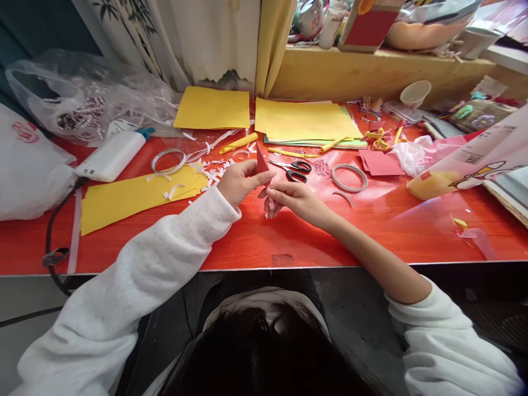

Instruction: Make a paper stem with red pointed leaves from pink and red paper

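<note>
My left hand point(243, 181) pinches a folded piece of red paper point(261, 160) whose pointed tip stands up above the fingers. Close against it, my right hand point(295, 201) has its thumb and fingers pressed together at the lower end of the piece, where a bit of pink paper point(271, 204) shows. The fingers hide most of that lower end. Just beyond the hands lies a pair of black-handled scissors point(296, 171). White paper scraps point(212, 175) are scattered beside my left hand, and a roll of tape point(349, 177) lies to the right.
Yellow sheets point(136, 199) lie at left, with more yellow paper stacks point(305, 121) at the back. Red paper squares point(381, 163) and yellow scissors point(378, 138) are at right. Plastic bags and a white power bank point(111, 155) stand left; a plastic cup point(466, 157) leans at right.
</note>
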Available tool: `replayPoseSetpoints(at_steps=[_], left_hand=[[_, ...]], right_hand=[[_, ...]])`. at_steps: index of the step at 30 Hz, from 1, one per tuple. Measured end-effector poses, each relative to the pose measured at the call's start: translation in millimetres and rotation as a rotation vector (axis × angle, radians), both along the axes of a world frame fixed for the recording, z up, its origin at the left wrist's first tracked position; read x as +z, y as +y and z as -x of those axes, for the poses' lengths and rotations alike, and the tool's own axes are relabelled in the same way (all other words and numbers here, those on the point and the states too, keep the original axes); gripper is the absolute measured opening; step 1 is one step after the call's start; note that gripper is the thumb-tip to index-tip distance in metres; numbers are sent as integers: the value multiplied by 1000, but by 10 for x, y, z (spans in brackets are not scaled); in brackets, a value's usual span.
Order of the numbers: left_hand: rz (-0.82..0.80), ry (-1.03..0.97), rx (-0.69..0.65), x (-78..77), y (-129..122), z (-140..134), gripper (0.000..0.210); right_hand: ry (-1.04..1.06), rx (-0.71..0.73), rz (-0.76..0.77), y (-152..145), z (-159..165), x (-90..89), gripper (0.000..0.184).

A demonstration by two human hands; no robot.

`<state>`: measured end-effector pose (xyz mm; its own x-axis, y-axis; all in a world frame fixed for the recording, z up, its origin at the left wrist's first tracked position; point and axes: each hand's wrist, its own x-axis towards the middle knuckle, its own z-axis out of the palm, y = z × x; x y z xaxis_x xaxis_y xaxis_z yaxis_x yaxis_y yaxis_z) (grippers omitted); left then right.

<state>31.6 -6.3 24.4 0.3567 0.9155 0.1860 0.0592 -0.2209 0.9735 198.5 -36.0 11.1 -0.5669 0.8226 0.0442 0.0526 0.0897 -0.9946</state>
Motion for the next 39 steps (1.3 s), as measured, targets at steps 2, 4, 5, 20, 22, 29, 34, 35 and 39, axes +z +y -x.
replayPoseSetpoints(at_steps=[2, 4, 5, 20, 22, 29, 34, 35, 39], left_hand=[[24, -1, 33, -33, 2, -14, 39], [44, 0, 41, -66, 4, -25, 37], [48, 0, 42, -79, 5, -29, 36], [48, -86, -56, -12, -12, -19, 38], [52, -99, -86, -13, -18, -17, 34], [72, -42, -14, -11, -22, -24, 40], [19, 30, 28, -26, -5, -5, 33], [15, 48, 39, -35, -2, 0, 32], [29, 49, 89, -73, -9, -2, 31]], right_hand=[[-21, 6, -1, -3, 4, -8, 28], [-27, 4, -7, -8, 10, -16, 29], [-24, -5, -10, -11, 13, -20, 29], [125, -104, 63, 8, -16, 56, 27], [117, -58, 62, 5, -12, 50, 27], [-22, -110, -140, -8, -16, 33, 30], [-314, -252, -497, -37, -18, 36, 25], [-333, -255, -535, -39, -14, 32, 24], [-328, -253, -539, -41, 4, 10, 25]])
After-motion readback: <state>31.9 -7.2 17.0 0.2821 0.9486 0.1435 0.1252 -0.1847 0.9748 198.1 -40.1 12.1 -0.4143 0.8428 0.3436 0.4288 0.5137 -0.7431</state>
